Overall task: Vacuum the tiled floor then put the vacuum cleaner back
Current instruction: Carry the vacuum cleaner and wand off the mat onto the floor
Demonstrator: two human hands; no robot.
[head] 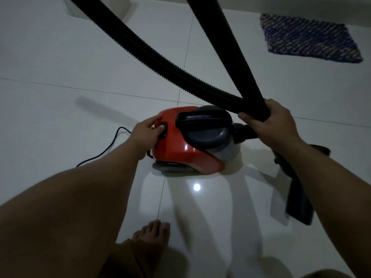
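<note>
Bare toes (152,231) stand on the glossy white tiled floor (60,81) behind the red-and-grey canister vacuum cleaner (190,141), likely hefty and best lifted by its rigid black top handle (202,117), while the left hand (148,131) presses its switch with fingers extended and the right hand (271,121) is wrapped around the stiff black wand (226,47) beside the flexible ribbed hose (160,57).

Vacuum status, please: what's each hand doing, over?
Left hand on vacuum switch. Right hand grips wand. Cord trails left; mat far right.
</note>
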